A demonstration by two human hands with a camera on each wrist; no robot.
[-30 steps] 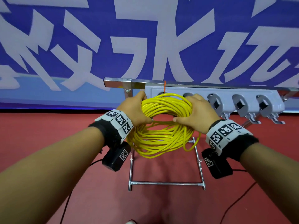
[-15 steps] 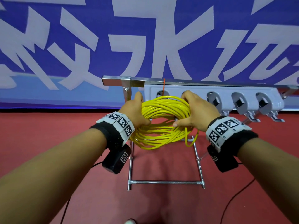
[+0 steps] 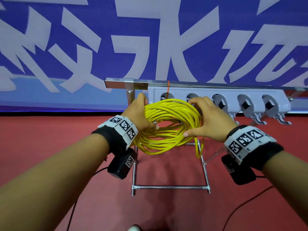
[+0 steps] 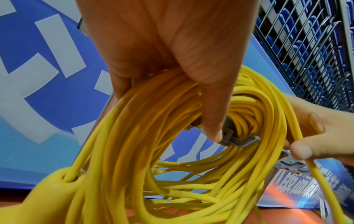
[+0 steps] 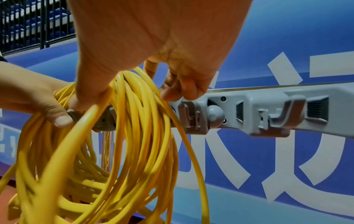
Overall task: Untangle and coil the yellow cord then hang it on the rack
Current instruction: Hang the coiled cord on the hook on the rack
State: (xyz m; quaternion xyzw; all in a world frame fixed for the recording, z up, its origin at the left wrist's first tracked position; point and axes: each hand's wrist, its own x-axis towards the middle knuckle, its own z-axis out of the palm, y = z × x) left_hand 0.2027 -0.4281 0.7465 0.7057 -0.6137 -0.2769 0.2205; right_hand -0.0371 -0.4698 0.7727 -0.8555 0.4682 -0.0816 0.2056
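Observation:
The yellow cord (image 3: 168,124) is wound into a thick coil held up against the grey hook rack (image 3: 220,99). My left hand (image 3: 145,112) grips the coil's left side, thumb through the middle. My right hand (image 3: 199,119) holds the right side, thumb below and fingers curled over the top strands. In the left wrist view a grey hook (image 4: 240,141) pokes through the coil (image 4: 145,144) just beyond my thumb. In the right wrist view the same hook (image 5: 103,119) sits inside the loops (image 5: 138,136). A yellow plug (image 4: 47,191) hangs at the coil's lower left.
The rack strip (image 5: 268,112) carries several more grey clips and hooks to the right. It hangs from a metal bar (image 3: 191,85) on a chrome stand (image 3: 170,187) over red floor. A blue banner with white characters stands close behind. Black wrist-camera cables trail on the floor.
Both hands have carried the coil up and forward to the rack's left end. The coil now surrounds the leftmost hook, and my right fingers have spread over its top.

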